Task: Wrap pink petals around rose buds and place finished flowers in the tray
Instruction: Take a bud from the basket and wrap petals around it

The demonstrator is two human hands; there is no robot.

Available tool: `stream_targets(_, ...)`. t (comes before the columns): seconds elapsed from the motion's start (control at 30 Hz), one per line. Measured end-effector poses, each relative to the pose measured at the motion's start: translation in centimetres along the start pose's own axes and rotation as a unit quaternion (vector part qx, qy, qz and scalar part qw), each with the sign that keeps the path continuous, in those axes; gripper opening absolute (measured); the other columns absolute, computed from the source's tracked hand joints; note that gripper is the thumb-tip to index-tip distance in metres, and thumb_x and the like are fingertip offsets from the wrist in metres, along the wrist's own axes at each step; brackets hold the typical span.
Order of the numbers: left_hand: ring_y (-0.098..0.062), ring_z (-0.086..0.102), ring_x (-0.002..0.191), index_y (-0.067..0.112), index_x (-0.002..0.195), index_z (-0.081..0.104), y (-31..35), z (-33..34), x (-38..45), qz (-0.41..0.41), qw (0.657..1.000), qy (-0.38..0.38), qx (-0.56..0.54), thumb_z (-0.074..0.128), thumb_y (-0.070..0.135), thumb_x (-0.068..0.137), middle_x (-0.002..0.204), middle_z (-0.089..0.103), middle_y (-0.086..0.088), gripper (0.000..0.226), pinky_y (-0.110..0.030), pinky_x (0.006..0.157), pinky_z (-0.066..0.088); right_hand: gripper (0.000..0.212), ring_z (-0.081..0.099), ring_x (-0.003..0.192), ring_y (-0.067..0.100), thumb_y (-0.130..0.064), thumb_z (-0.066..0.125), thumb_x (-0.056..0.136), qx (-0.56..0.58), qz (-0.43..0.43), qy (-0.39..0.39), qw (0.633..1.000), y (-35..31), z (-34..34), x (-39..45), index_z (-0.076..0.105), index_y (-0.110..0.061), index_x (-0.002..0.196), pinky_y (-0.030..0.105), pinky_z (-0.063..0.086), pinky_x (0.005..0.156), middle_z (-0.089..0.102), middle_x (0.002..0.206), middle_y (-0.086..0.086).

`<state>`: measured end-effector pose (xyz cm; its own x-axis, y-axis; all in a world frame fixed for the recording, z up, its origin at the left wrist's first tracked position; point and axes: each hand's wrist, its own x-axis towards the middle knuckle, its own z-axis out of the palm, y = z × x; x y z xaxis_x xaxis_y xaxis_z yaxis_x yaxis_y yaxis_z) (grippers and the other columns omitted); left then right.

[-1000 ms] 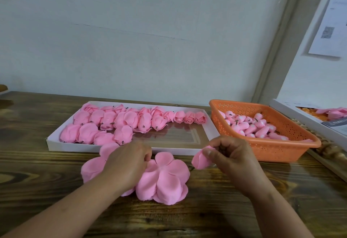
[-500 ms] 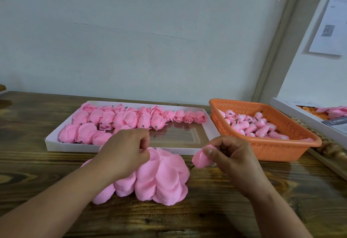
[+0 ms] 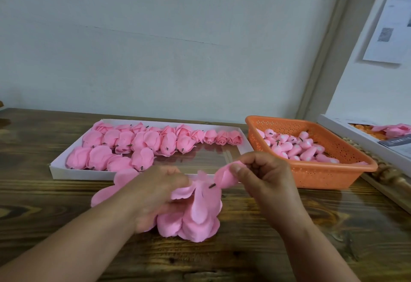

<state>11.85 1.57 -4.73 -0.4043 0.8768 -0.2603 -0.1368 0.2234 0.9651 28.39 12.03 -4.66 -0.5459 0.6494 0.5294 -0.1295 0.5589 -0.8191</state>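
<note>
Between the white tray [image 3: 58, 171] and the person, the right hand [image 3: 264, 177] is pinching a rose bud [image 3: 224, 176] while the left hand [image 3: 155, 195] is gripping a pink petal layer [image 3: 195, 210], so the stem probably needs threading through its centre next.
</note>
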Motion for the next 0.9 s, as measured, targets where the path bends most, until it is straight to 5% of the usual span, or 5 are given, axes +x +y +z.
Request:
stream_targets(0.1, -0.023, 0.059, 0.067, 0.006, 0.078, 0.063, -0.4, 0.4, -0.5, -0.041, 0.981, -0.089, -0.167, 0.058, 0.008, 0.077, 0.078, 0.059, -0.013, 0.005, -0.03, 0.067, 0.045, 0.02, 0.064, 0.059, 0.007, 0.004, 0.064, 0.083, -0.01, -0.006, 0.005, 1.0, -0.2, 0.8, 0.0, 0.068, -0.011, 0.07, 0.018, 0.05, 0.058, 0.071, 0.069, 0.004)
stream_targets(0.37, -0.03, 0.054, 0.118, -0.003, 0.132, 0.051, -1.6, 1.7, -1.1, -0.008, 0.872, -0.154, -0.465, 0.066, 0.044, 0.077, 0.129, 0.058, -0.025, 0.073, -0.044, 0.098, 0.043, 0.017, 0.065, 0.065, 0.025, 0.001, 0.065, 0.083, -0.027, -0.015, 0.085, 0.996, -0.7, 1.3, -0.1, 0.068, -0.011, 0.071, 0.03, 0.054, 0.059, 0.07, 0.07, 0.007)
stream_targets(0.63, -0.028, 0.05, 0.126, -0.009, 0.126, 0.047, -1.4, 3.2, -1.7, -0.004, 0.806, -0.112, -0.581, 0.062, 0.052, 0.08, 0.12, 0.061, -0.03, 0.078, -0.033, 0.096, 0.045, 0.033, 0.062, 0.055, 0.0, 0.005, 0.064, 0.083, -0.044, -0.009, 0.097, 0.994, -1.0, 2.4, -0.1, 0.064, -0.022, 0.064, 0.009, 0.045, 0.053, 0.068, 0.063, -0.012)
stream_targets(0.77, -0.026, 0.061, 0.083, -0.001, 0.095, 0.07, -2.0, 3.9, -1.1, -0.041, 0.87, -0.031, -0.49, 0.07, 0.024, 0.072, 0.098, 0.066, -0.017, 0.033, -0.035, 0.074, 0.049, 0.03, 0.059, 0.053, 0.002, 0.001, 0.066, 0.083, -0.074, -0.01, 0.091, 0.993, -0.7, 2.5, 0.0, 0.064, -0.023, 0.065, 0.011, 0.043, 0.05, 0.067, 0.063, -0.009)
stream_targets(0.9, -0.029, 0.061, 0.056, -0.006, 0.094, 0.056, -2.4, 4.0, -1.1, -0.009, 0.924, 0.043, -0.379, 0.053, 0.027, 0.093, 0.074, 0.066, -0.019, 0.033, -0.042, 0.054, 0.048, 0.023, 0.052, 0.053, 0.006, -0.003, 0.068, 0.082, -0.078, -0.013, 0.084, 0.993, -0.3, 2.5, 0.0, 0.064, -0.019, 0.066, 0.018, 0.042, 0.049, 0.062, 0.064, 0.0)
